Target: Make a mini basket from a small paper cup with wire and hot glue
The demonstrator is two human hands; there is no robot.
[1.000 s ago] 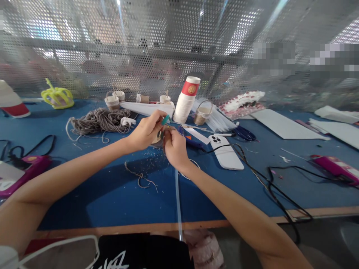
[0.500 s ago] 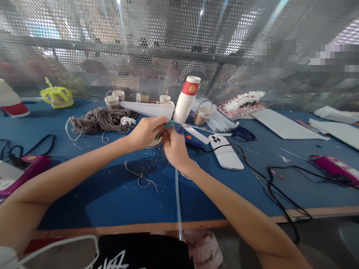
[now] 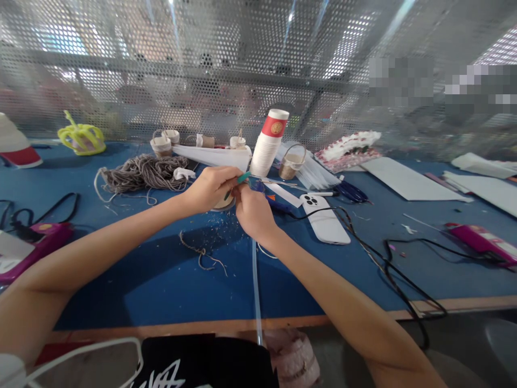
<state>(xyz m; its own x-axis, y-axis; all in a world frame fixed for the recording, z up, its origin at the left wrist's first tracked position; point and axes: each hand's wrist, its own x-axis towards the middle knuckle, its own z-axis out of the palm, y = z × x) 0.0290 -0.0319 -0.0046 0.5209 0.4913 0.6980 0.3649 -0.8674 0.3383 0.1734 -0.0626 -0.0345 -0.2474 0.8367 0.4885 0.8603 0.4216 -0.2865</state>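
Observation:
My left hand (image 3: 214,186) is closed around a slim green tool (image 3: 243,177), most of it hidden by the fingers. Against it, my right hand (image 3: 252,207) is pinched shut; what sits in its fingertips is hidden. Just under the left fingers shows part of a small round beige piece (image 3: 223,203). Fibre crumbs and a frayed piece of twine (image 3: 202,252) lie on the blue table in front of the hands. To the right of my right hand is a blue glue gun (image 3: 278,205) with a black cord.
Behind the hands stand a stack of paper cups (image 3: 266,151) and a small twine basket (image 3: 290,166). Grey yarn (image 3: 143,173) lies to the left, a white phone (image 3: 325,220) to the right. Black cords (image 3: 375,256) cross the right side. A translucent strip (image 3: 256,291) overhangs the front edge (image 3: 194,327).
Both hands stay together in nearly the same place, with a slight shift of the fingers. The green tool has barely moved. Everything else lies as before.

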